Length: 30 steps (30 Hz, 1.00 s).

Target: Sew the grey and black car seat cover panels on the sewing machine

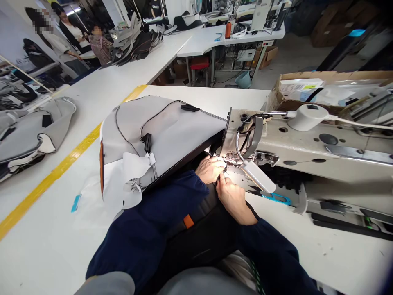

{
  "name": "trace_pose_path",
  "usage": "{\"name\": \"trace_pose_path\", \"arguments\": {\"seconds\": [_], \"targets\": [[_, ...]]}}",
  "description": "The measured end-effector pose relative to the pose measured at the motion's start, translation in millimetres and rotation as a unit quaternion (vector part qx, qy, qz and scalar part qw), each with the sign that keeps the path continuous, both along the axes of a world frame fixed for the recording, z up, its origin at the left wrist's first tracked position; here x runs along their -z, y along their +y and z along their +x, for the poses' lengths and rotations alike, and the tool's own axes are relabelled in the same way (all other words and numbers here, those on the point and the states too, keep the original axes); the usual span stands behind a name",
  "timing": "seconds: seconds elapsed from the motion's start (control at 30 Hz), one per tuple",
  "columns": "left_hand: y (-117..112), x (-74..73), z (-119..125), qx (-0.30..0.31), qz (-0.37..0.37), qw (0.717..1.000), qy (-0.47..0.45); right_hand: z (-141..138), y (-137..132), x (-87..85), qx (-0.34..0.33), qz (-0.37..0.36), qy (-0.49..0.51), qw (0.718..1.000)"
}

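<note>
A large grey padded cover (159,135) with black seams and clips lies bunched on the white table, its black underside running under the sewing machine head (307,143). My left hand (210,169) rests with curled fingers on the black fabric right at the needle area. My right hand (231,196) is pinched closed on the fabric edge just beside it, under the small lamp (256,176). Dark blue sleeves cover both arms. What lies exactly under the fingertips is hidden.
A yellow line (61,168) crosses the white table. More grey covers (30,131) lie at the left. A cardboard box (322,88) stands behind the machine. Blue-handled scissors (276,198) lie near the machine base. Other people stand at the far left.
</note>
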<state>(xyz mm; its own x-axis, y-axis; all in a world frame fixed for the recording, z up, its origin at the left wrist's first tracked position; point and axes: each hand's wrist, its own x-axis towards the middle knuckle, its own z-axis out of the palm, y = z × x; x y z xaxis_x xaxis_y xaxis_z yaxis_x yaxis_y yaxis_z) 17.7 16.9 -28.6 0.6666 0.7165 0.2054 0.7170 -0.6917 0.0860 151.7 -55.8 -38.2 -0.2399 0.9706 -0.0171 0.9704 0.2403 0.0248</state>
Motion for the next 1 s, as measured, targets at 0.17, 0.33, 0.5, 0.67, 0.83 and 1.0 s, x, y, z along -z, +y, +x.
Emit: {"name": "trace_pose_path", "arguments": {"seconds": [0.17,0.33,0.5,0.67,0.83,1.0], "targets": [[1,-3.0,4,0.003,-0.029,1.000,0.009,-1,6,-1.2,-0.027,-0.012,-0.003,1.000],[4,-8.7,4,0.001,-0.067,0.998,0.006,-1,11,-3.0,-0.037,-0.022,0.004,0.999],[6,-15.4,11,-0.024,-0.100,0.995,0.013,0,20,-3.1,-0.040,-0.045,0.008,0.998],[2,-15.8,19,-0.072,-0.115,0.991,0.005,2,25,-1.2,-0.030,-0.062,0.017,0.997],[-2,-24.0,12,-0.113,-0.105,0.988,0.005,0,21,-5.5,-0.002,-0.042,0.024,0.999],[1,-36.4,5,-0.126,-0.097,0.986,0.044,4,26,-16.7,0.008,-0.119,0.025,0.993]]}}
